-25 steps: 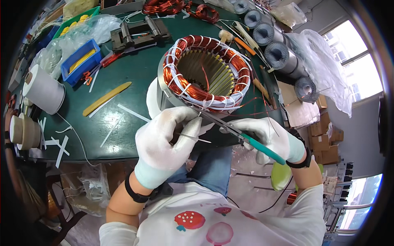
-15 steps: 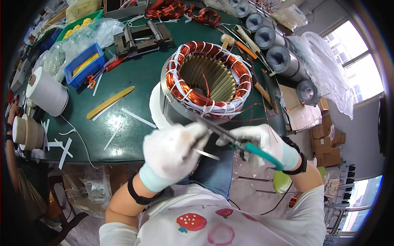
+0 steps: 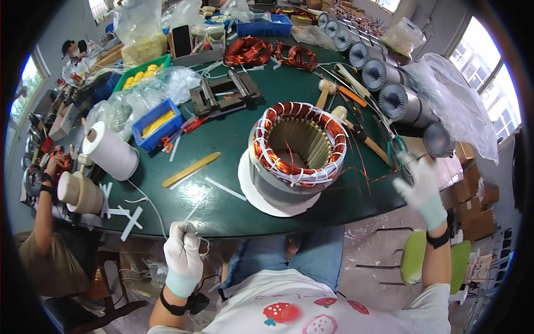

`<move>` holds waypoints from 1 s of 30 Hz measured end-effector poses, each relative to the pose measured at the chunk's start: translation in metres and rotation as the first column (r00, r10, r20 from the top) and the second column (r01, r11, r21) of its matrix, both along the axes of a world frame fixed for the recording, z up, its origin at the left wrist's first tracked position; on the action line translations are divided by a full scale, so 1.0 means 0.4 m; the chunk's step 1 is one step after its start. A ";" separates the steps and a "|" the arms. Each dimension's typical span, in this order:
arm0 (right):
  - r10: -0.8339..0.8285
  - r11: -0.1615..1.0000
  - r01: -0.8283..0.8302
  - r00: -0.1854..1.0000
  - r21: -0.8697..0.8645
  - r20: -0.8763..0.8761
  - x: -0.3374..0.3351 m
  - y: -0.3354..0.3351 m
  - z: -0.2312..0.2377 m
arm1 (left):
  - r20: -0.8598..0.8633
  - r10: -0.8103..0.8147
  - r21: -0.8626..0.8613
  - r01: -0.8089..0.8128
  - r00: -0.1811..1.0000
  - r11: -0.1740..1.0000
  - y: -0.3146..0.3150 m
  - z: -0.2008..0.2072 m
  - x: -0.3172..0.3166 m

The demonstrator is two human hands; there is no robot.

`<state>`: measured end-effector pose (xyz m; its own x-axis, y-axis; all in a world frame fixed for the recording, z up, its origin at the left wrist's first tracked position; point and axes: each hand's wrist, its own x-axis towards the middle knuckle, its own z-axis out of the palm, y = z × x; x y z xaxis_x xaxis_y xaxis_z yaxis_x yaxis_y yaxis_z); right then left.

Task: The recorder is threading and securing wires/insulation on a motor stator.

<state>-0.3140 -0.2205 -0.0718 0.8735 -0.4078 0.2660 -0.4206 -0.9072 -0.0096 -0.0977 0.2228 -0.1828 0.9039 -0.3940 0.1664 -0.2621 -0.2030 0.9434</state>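
- White-gloved left hand (image 3: 183, 251) curled shut below the table edge (image 3: 222, 231), pinching a thin pale cord (image 3: 204, 245) at the fingertips.
- White-gloved right hand (image 3: 421, 186) raised with fingers spread wide, gripping nothing, just off the table's right edge.
- Copper-wound stator (image 3: 297, 150) upright on a white disc (image 3: 261, 203), well apart from both sets of fingers, between them and further up the table.
- Green-handled pliers (image 3: 396, 146) just above the right fingertips.

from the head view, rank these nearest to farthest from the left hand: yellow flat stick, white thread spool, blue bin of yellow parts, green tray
From the left hand:
1. Yellow flat stick, on the table above the hand.
2. White thread spool, up and left.
3. Blue bin, behind the stick.
4. Green tray, far back left.
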 end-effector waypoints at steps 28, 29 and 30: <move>0.224 0.894 -0.405 0.774 0.191 0.592 0.172 0.223 -0.388 | 0.983 -0.164 0.182 -0.393 0.078 0.901 -0.540 0.443 0.896; 0.228 0.892 -0.407 0.782 0.197 0.581 0.172 0.223 -0.390 | 0.983 -0.163 0.182 -0.381 0.084 0.907 -0.562 0.448 0.861; 0.216 0.901 -0.384 0.802 0.203 0.557 0.165 0.225 -0.384 | 0.965 -0.163 0.204 -0.198 0.203 0.959 -0.570 0.477 0.772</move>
